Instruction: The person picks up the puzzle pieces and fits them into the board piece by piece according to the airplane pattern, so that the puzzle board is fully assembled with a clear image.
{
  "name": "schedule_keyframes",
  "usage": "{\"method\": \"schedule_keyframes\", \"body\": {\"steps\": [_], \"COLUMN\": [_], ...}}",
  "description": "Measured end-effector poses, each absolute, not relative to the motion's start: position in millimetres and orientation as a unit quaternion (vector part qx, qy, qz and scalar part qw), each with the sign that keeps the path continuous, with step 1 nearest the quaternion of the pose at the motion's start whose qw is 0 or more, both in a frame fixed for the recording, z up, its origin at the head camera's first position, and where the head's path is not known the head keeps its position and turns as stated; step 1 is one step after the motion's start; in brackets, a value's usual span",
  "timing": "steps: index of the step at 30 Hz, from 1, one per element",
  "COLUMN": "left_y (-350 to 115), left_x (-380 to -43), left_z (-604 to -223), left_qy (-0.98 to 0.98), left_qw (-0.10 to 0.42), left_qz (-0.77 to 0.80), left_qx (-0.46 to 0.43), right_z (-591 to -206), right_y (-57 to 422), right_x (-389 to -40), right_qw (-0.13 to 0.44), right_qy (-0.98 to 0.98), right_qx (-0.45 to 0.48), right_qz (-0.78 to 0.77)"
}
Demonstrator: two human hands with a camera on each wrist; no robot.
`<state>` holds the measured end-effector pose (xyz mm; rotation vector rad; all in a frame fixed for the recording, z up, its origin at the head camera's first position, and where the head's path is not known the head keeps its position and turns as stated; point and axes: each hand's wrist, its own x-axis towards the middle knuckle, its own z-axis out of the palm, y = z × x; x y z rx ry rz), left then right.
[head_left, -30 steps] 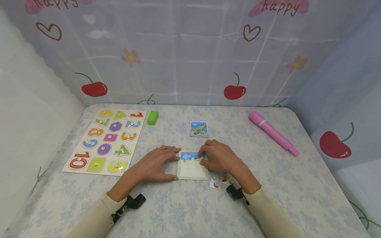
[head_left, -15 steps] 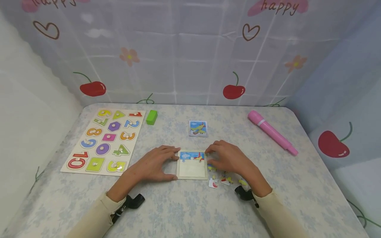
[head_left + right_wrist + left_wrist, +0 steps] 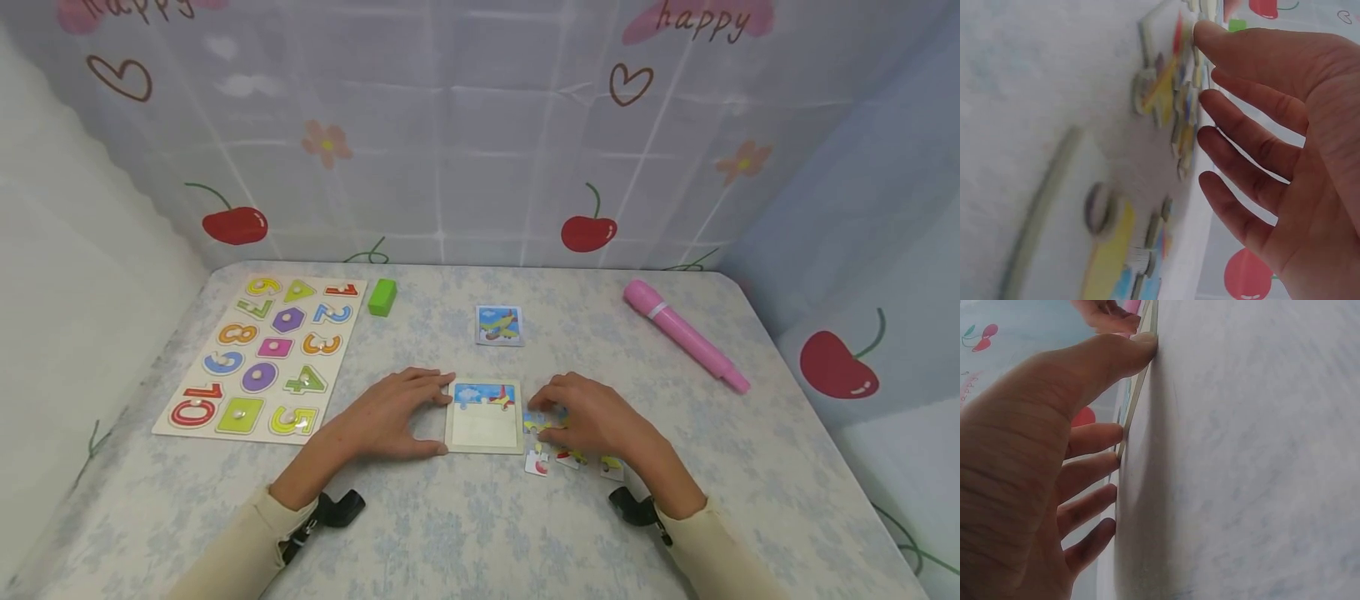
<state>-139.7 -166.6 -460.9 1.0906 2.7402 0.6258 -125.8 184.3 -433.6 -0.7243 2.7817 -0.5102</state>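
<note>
We had our R hand (image 3: 588, 408) over the loose pcs, and the key relation was tight: in the head view the blue-and-yellow jigsaw pc (image 3: 536, 423) lay btwn thumb and fingertips, just off the R rim of the puzzle tray (image 3: 480, 433). Its long axis seemed to run sideways, toward the tray, but our thumb hid part, so we couldn't be sure. R grip: thumb and fingers apart; contact w/ the pc we couldn't tell. L grip: our L hand (image 3: 386, 417) was spread, thumb and fingertips against the tray's L side, so the R was clearly nearer the pcs.

Other pcs sat close: a white-and-red pc (image 3: 536, 461) and a red-and-yellow pc (image 3: 572, 457) on the near side, plus a yellow-and-white pc (image 3: 611, 467) by our R wrist. In our judgement only those neighbours and the tray's raised rim could get in the way. The sky strip (image 3: 480, 392) filled the tray's far row. Well apart on the desk (image 3: 420, 533): picture card (image 3: 499, 325) beyond, green block (image 3: 382, 297) and number board (image 3: 281, 397) L, pink stick (image 3: 684, 333) R.
</note>
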Motion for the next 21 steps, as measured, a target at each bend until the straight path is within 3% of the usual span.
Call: {"method": "schedule_keyframes", "body": {"steps": [21], "left_y": [-167.6], "left_x": [-139.4], "left_z": [-460.9], "left_qy": [0.904], "left_qw": [0.059], "left_qz": [0.211], "left_qx": [0.368], "right_z": [-435.6], "right_y": [187.4], "right_x": [-121.8], "right_qw": [0.076], "right_qy": [0.941], "right_qx": [-0.27], "right_qz": [-0.187]}}
